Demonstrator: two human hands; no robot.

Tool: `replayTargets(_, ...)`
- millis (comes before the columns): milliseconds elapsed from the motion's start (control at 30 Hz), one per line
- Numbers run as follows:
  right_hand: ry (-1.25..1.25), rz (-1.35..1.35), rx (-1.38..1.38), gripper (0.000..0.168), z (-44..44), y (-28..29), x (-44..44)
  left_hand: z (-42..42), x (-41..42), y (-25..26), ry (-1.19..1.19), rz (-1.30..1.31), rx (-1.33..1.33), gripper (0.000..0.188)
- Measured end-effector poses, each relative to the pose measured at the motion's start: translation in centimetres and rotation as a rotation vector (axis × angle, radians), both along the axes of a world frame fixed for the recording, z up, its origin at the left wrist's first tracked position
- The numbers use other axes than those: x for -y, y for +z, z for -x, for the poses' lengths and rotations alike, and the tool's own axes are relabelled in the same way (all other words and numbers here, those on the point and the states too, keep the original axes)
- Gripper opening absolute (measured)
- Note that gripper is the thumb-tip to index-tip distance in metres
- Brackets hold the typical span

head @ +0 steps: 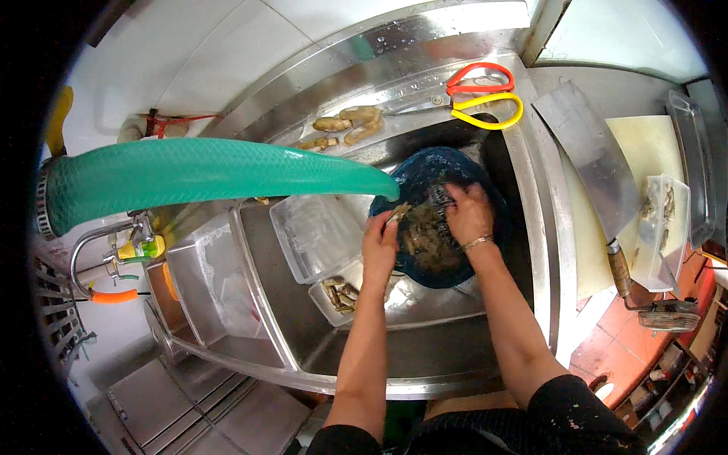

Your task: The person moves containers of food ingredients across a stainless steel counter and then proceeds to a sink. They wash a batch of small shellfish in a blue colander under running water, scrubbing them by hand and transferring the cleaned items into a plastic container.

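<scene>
A dark blue round basin (424, 273) of water stands in the stainless steel sink (455, 347), with brownish shellfish (432, 239) heaped under the surface. My left hand (382, 239) is at the basin's left rim, pinching one shrimp-like shellfish (399, 213) between thumb and fingers. Inside the basin, on its right side, my right hand (471, 216) is blurred with its fingertips at the churning water; whether it grips anything is hidden. The mouth of a thick green hose (256, 169) hangs over the basin's left rim.
Left of the basin are a clear plastic box (318, 239) and a smaller container of shellfish (341, 296). Scissors (483, 94) and several shellfish (364, 122) rest on the back ledge. To the right, a cleaver (591, 153) and another plastic box (660, 233) lie on a cutting board (654, 136).
</scene>
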State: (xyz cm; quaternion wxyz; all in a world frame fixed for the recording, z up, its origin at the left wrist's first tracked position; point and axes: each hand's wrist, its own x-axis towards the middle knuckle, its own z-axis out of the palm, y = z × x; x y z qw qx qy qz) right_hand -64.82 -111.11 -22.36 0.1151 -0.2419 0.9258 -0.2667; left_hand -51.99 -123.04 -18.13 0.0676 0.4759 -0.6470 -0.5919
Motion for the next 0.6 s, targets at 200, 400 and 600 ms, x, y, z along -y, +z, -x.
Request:
replayTargets(200,-0.065,-0.252,0.255,0.036,0.7,1.4,-2.3,-10.8,0.5,2.4,-0.406,0.416,0.481,0.023)
replayTargets(400,-0.048,-0.298,0.285,0.036,0.1,0.5,-1.8,-11.3,-0.8,3.4,-0.419,0.670,0.431,0.023)
replayTargets(600,-0.012,-0.337,0.277,0.036,-0.1,0.6,-1.5,2.1,-0.9,-3.3,-0.348,0.681,0.135,0.016)
